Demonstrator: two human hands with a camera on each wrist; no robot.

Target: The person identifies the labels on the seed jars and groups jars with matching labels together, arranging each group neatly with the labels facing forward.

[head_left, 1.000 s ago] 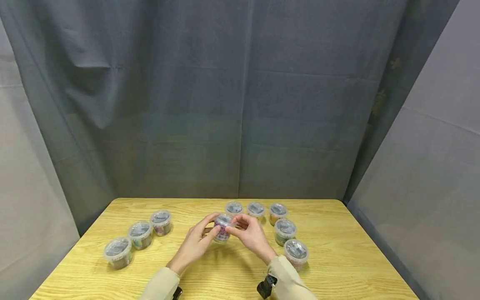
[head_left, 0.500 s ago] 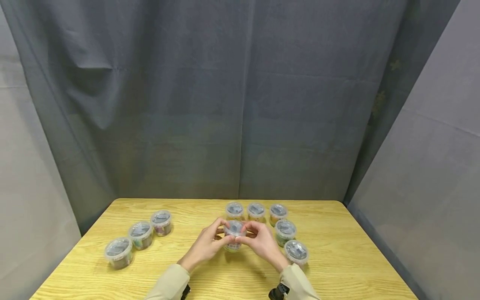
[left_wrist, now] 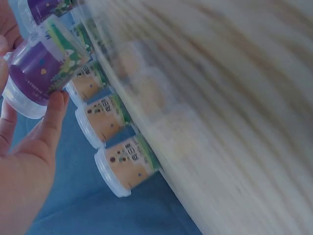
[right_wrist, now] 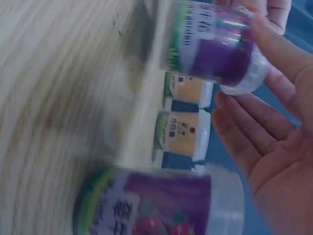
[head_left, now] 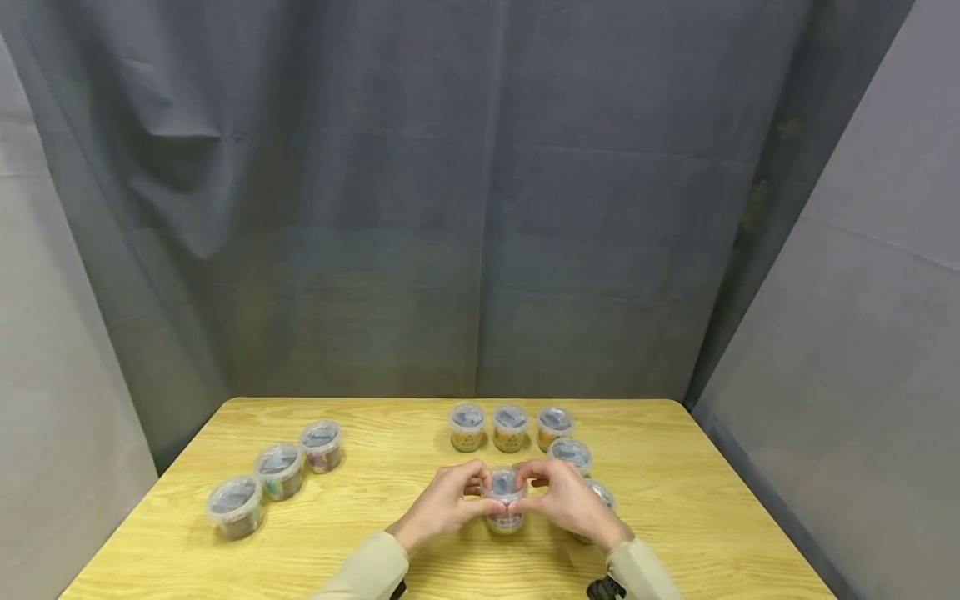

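A small clear plastic tub with a purple label and a clear lid (head_left: 505, 521) is pinched between both hands near the middle front of the table. My left hand (head_left: 447, 506) grips its left side, with thumb and fingers round the rim. From the right, my right hand (head_left: 567, 505) holds the same rim, thumb in front. In the left wrist view the purple tub (left_wrist: 44, 68) stands tilted by the camera angle, and in the right wrist view its label (right_wrist: 220, 41) faces out. Whether its base touches the table cannot be told.
Three orange-label tubs (head_left: 510, 433) line the back. A tub (head_left: 570, 454) and a partly hidden one (head_left: 602, 493) sit by my right hand; the closer shows a purple label (right_wrist: 161, 203). Three more tubs (head_left: 280, 472) form a slanted row on the wooden table's (head_left: 360, 517) left.
Both hands have carried the purple tub rightward and towards the person, away from the back row. The right hand and forearm now partly cover the front right tub. The other tubs stay put.
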